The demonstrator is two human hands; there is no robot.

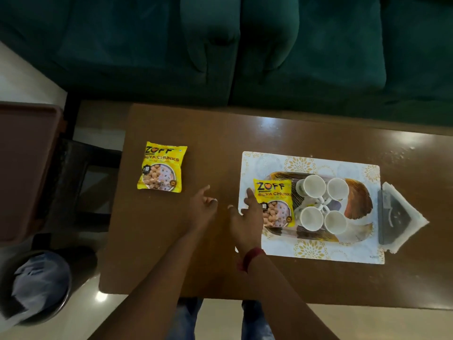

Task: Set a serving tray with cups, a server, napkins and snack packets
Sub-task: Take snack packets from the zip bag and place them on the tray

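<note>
**Hovering both grips between two snack packets**

Holding the left grip (pixel 203 204) just above the brown surface (pixel 196 266), fingers loosely spread and relaxed, pinching nothing. Placed near and to the right of a yellow snack packet (pixel 160 166), which lies flat and alone on the far-left part of the surface, well apart from everything else.

Stretching the right grip (pixel 245 217) out just to the right of the left one, fingers straight and spread, clasping nothing. Laying the index finger along the left edge of a second yellow packet (pixel 274 202); touching it or only just beside it, cannot tell which. Wearing a red band (pixel 250 258) on that wrist.

Lying face up on the left end of an oval patterned tray (pixel 355 200), that second packet, its left edge reaching out past the rim. Standing upright on the middle of the tray, four white cups (pixel 315 186), mouths up, two far and two near, handles turned in toward one another.

Set under the tray, a white and gold placemat (pixel 311 163), right of centre on the surface. Touching the placemat's right edge, white napkins (pixel 414 218) under a dark flat object (pixel 389 217) of unclear kind.

Beyond the far edge, a dark green sofa (pixel 220 45). Down on the floor at near left, a round bin (pixel 36 285).
</note>
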